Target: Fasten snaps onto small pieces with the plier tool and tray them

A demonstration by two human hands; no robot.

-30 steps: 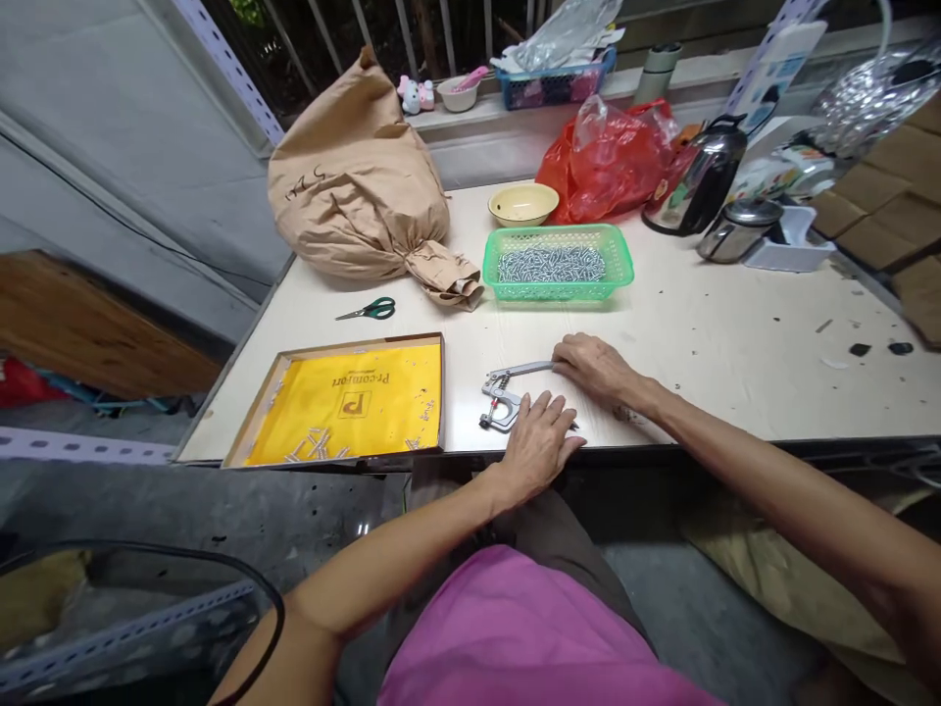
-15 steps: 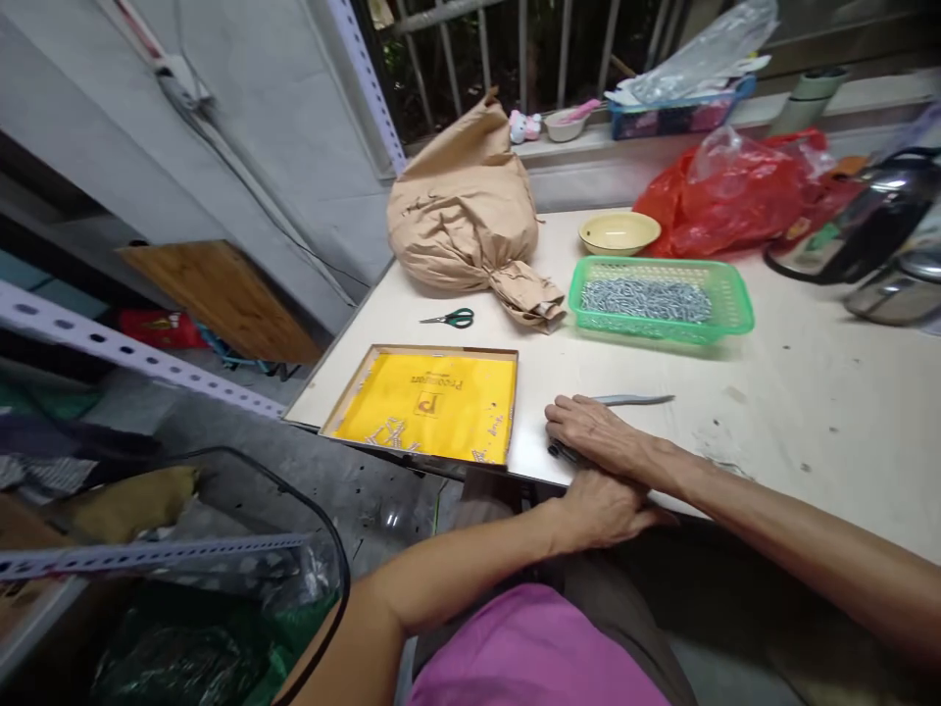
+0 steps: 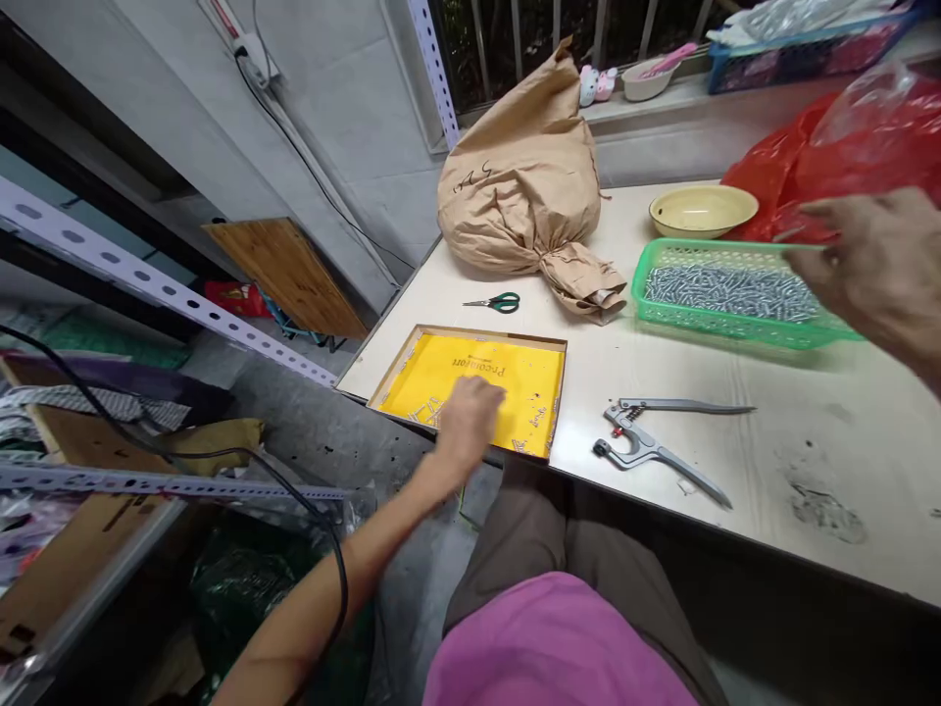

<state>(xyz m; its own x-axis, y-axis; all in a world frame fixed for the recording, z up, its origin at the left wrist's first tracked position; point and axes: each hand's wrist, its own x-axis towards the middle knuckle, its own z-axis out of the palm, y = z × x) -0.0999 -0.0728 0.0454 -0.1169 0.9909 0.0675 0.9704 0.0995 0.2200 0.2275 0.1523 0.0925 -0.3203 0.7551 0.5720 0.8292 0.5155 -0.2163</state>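
My left hand (image 3: 469, 417) is over the shallow box lid (image 3: 565, 404) with a yellow lining. Its fingers look curled together, and motion blur hides anything in them. Small thin metal pieces (image 3: 424, 412) lie in the lid beside it. My right hand (image 3: 878, 270), also blurred, is raised over the right end of the green basket (image 3: 727, 333), thumb and forefinger bent toward each other. A small pale sliver shows at its fingertips, too smeared to name. Hand pliers (image 3: 647, 441) with grey handles lie spread on the table, touched by neither hand.
Green-handled scissors (image 3: 504, 302) lie behind the lid. A tied brown paper sack (image 3: 521, 186) stands at the back. The basket holds many small metal pieces (image 3: 727, 289). Behind it are a cream bowl (image 3: 702, 211) and red plastic bags (image 3: 809, 162). A black cable (image 3: 242, 451) hangs at left.
Both hands have left the pliers at the table's front edge. My left hand has moved left over the lid; my right has risen over the basket. The view has shifted.
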